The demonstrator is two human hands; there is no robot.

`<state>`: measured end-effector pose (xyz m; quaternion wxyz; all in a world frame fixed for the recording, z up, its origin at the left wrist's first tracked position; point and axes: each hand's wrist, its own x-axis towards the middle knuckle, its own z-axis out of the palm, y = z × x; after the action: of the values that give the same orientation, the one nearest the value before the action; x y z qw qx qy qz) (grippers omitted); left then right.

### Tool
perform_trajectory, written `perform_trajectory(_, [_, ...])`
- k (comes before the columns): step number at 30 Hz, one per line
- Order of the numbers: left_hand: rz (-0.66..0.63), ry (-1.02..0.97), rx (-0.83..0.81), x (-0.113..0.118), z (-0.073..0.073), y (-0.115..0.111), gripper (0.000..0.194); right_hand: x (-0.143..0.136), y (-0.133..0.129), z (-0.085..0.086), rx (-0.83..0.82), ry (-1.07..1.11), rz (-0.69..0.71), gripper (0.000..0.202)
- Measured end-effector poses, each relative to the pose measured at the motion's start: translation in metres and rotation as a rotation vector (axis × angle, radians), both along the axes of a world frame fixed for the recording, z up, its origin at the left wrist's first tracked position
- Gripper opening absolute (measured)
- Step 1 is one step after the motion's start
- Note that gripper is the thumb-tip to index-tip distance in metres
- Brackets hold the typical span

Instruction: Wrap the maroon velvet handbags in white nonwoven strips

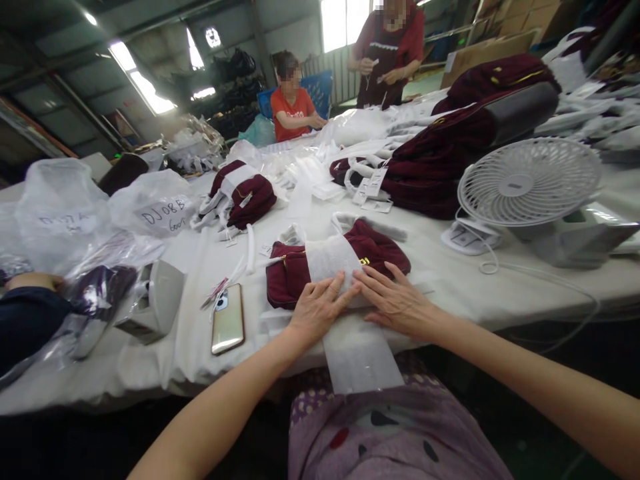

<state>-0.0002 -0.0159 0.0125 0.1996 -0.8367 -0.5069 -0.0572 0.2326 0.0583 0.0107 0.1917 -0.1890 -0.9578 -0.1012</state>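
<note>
In front of me a maroon bag (pixel 287 280) lies on the cloth-covered table, with a white wrapping strip (pixel 327 257) across its middle. The strip's loose end hangs over the table edge toward my lap. My left hand (pixel 320 307) rests on the strip at the bag's near side, fingers stretched out. Beside it, my right hand (pixel 397 300) lies with spread fingers on the strip and the bag's front, below a gold-coloured emblem (pixel 364 261). The two hands' fingertips almost meet. The bag's underside is hidden.
Left of the bag lie a phone (pixel 228 320) and small scissors (pixel 215 293). A white fan (pixel 525 187) with a cable stands right. Another wrapped maroon bag (pixel 250 200) and a maroon pile (pixel 425 167) sit farther back. Someone's dark sleeve (pixel 30 320) reaches in left; two people work opposite.
</note>
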Motion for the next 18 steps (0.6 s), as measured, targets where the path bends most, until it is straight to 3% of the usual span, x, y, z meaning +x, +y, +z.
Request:
perform_trajectory(6, [0.01,0.024,0.037,-0.001,0.002,-0.001,0.051,0.047,-0.055,-0.007,-0.066,-0.079,0.193,0.069])
perform_trajectory(10, [0.014,-0.023,0.067,0.001,-0.001,0.001,0.049,0.034,-0.074,-0.017,-0.054,0.057,0.336,0.038])
perform_trajectory(12, [0.01,-0.046,0.088,0.002,-0.002,0.001,0.041,0.018,-0.071,-0.01,-0.136,0.197,0.382,0.025])
perform_trajectory(18, [-0.026,-0.116,0.129,0.001,-0.001,0.005,0.031,-0.009,-0.032,0.042,-0.308,0.51,0.32,0.021])
